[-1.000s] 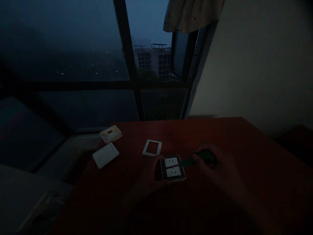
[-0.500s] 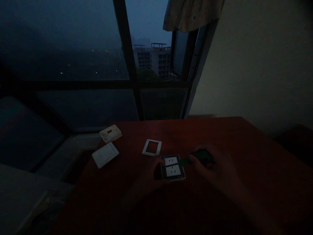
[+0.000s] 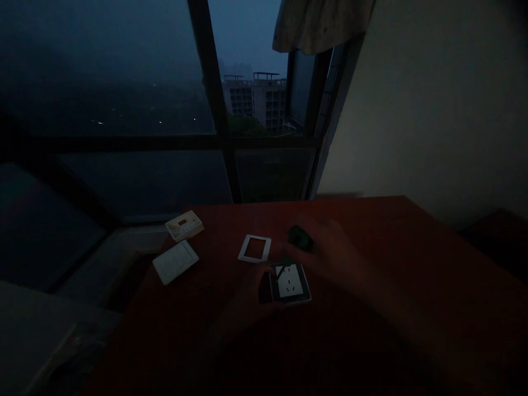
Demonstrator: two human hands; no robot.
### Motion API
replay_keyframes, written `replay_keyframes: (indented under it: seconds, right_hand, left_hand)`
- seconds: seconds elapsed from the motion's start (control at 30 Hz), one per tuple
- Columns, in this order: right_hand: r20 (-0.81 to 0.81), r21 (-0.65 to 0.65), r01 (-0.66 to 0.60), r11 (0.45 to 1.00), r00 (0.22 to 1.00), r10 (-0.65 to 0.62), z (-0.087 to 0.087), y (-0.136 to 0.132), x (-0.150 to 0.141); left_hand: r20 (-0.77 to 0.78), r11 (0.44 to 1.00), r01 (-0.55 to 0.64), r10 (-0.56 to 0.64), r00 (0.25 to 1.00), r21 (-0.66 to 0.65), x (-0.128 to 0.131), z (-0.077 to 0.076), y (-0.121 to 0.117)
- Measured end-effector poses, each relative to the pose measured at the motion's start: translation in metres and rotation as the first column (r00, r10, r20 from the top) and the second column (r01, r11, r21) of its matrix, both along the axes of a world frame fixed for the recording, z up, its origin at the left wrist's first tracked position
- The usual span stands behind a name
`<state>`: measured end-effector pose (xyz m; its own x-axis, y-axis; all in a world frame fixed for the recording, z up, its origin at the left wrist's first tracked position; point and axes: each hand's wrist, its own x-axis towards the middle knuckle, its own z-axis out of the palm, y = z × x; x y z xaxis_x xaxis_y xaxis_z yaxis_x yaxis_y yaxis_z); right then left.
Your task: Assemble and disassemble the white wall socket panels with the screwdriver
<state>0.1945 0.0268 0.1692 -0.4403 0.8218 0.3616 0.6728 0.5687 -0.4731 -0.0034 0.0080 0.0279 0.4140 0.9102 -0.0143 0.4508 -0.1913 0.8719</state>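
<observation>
A wall socket (image 3: 291,287) with a white face and dark border lies on the table in front of me. My left hand (image 3: 251,294) grips its left side, thumb and fingers around the edge. Above the socket, my right hand (image 3: 322,247) is closed on a screwdriver (image 3: 300,238) with a dark green handle. Its shaft slants down to the left, with the tip at the socket's left edge; whether it touches is too dark to tell. Just behind the socket lies a white square frame (image 3: 243,253).
At the table's left edge sit a white switch box (image 3: 192,223) and a white cover plate (image 3: 176,262). Small dark bits (image 3: 205,287) lie on the reddish table (image 3: 371,220). Beyond are a window (image 3: 136,181) and a pale wall (image 3: 412,110). The room is dim.
My right hand has moved left and up, tilting the screwdriver from lying sideways at the socket's right to pointing down at its left edge. My left hand stays on the socket.
</observation>
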Motion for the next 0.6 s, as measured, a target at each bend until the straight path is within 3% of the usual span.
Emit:
replay_keyframes:
  seconds: [0.23, 0.33, 0.6]
  right_hand:
    - [0.171, -0.021, -0.061, 0.998, 0.983, 0.064, 0.019, -0.005, -0.005]
    - [0.223, 0.026, -0.084, 0.996, 0.972, 0.077, 0.02, -0.006, -0.007]
    - [0.3, 0.188, 0.03, 0.982, 0.95, -0.087, 0.009, -0.003, -0.012]
  left_hand:
    - [-0.004, 1.0, 0.002, -0.002, 1.0, 0.021, 0.001, -0.001, -0.001]
    - [-0.005, 1.0, 0.012, -0.012, 1.0, 0.022, 0.0, 0.0, -0.001]
    - [0.01, 0.999, 0.005, -0.005, 1.0, 0.037, 0.0, -0.007, -0.001]
